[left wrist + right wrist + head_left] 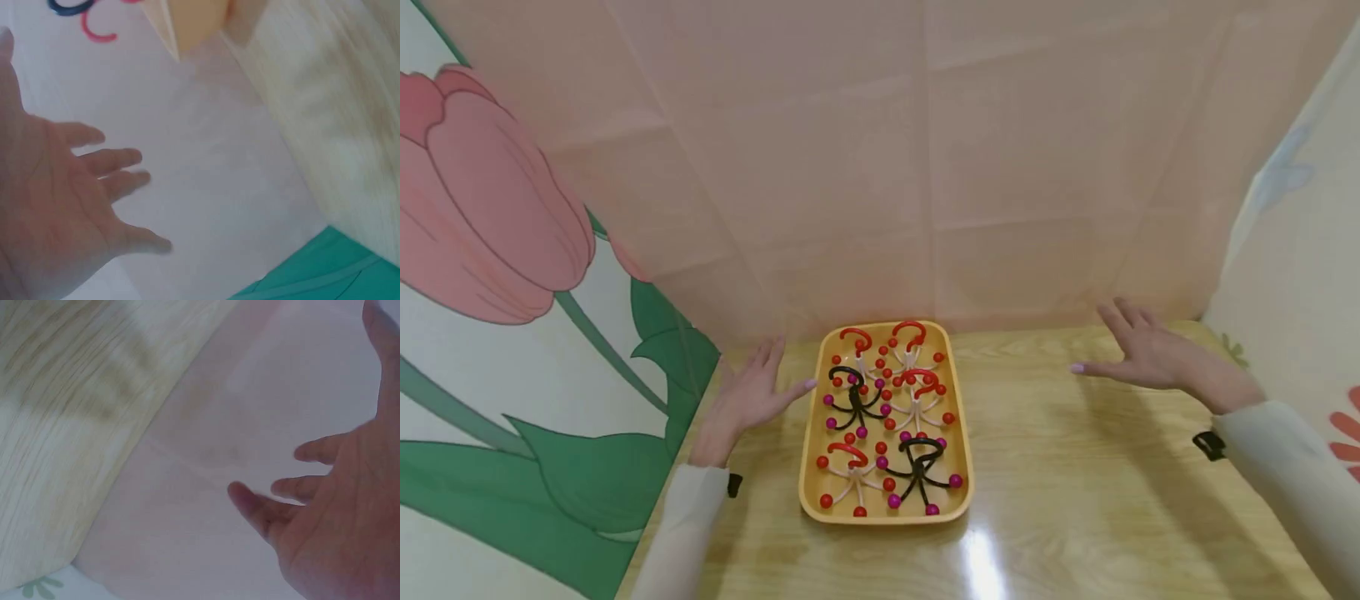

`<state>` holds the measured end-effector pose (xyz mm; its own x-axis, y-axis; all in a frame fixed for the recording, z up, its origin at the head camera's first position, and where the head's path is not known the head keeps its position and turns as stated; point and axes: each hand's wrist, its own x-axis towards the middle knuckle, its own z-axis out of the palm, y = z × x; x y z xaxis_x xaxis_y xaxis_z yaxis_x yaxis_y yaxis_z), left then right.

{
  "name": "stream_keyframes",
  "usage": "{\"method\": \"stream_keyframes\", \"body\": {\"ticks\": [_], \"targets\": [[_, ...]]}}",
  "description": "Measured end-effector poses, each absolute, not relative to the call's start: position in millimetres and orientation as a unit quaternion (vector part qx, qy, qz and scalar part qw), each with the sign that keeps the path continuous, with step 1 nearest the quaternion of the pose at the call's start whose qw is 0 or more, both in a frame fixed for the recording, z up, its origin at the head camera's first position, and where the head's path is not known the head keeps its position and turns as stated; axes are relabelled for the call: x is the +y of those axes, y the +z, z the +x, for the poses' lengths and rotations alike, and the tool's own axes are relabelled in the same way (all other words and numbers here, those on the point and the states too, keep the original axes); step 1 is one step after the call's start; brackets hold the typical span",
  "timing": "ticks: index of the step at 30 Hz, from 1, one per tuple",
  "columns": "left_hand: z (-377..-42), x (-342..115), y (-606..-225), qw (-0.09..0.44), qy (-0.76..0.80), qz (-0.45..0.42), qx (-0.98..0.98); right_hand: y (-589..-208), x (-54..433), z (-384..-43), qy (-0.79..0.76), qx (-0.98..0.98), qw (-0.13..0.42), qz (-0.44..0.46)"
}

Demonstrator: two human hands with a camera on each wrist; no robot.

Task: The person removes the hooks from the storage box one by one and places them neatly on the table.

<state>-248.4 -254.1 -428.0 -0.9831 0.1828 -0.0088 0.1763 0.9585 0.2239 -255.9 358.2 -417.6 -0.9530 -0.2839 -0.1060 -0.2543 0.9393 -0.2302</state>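
A yellow tray (811, 467) holds several small spider-like pieces with curved hook tops and ball-tipped legs. Some have a red hook and white legs with red balls, such as the front-left piece (854, 472). Two are black with magenta balls: one black piece (856, 402) at left, another black piece (918, 468) at front right. My left hand (748, 396) is held just left of the tray, fingers spread, thumb pointing to its rim; its palm (56, 206) shows bare. Far to the right, my right hand (1157, 357) hovers above the table with fingers extended, holding nothing.
The wooden table (1037, 467) ends at a pink cloth backdrop (925, 167). A panel with a printed tulip (512, 192) stands along the left, and a pale flowered panel (1300, 275) along the right.
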Motion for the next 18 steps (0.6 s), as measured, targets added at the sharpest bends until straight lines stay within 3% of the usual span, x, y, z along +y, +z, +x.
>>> {"method": "stream_keyframes", "body": {"ticks": [18], "targets": [[-197,-240,-417,-0.085,0.219,0.132,0.963,-388,272,-208,-0.142,0.957,-0.055,-0.246]]}}
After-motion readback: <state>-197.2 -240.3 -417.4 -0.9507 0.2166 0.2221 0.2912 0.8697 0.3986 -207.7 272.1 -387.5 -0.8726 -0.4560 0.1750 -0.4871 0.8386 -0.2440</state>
